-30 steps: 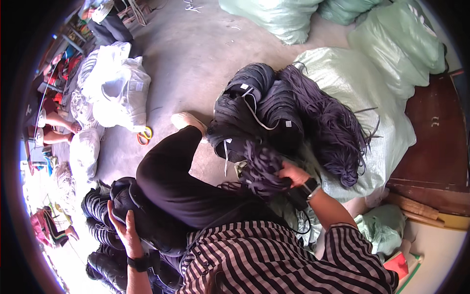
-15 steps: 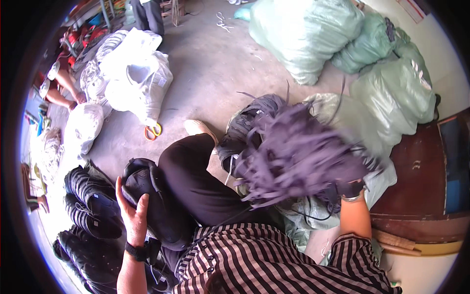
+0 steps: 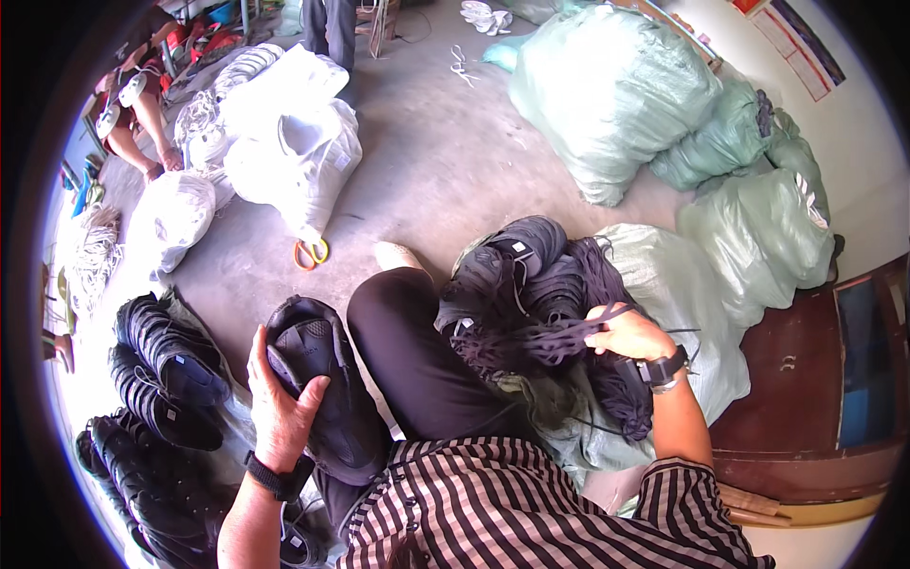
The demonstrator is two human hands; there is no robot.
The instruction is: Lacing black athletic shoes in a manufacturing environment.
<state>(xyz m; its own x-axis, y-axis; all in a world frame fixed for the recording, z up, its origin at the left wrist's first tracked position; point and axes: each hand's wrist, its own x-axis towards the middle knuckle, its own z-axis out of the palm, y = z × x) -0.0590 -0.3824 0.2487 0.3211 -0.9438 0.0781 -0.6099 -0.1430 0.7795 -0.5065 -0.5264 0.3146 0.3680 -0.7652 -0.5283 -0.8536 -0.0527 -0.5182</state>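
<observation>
My left hand [image 3: 282,417] is closed round the side of a black shoe upper [image 3: 327,403], thumb on top, against my left thigh. Its opening faces up at the far end. My right hand [image 3: 630,334] pinches several dark shoelaces [image 3: 559,337], pulled taut to the left from a tangled bundle. More of these laces [image 3: 621,403] hang below and beside the hand over a pale sack. Just beyond the laces lie stacked black shoe uppers [image 3: 526,251], nested in one another.
On my left, more black uppers [image 3: 156,370] are stacked in rows. Orange-handled scissors [image 3: 311,253] lie on the floor beside a white sack [image 3: 322,161]. Large pale green sacks [image 3: 616,95] stand at far right, near a dark red cabinet [image 3: 787,370]. Other people sit and stand at far left.
The lace bundle, raised and blurred before, has come down onto the uppers and sack. My right hand has moved left and away from me, drawing laces out. My left hand keeps the shoe upper.
</observation>
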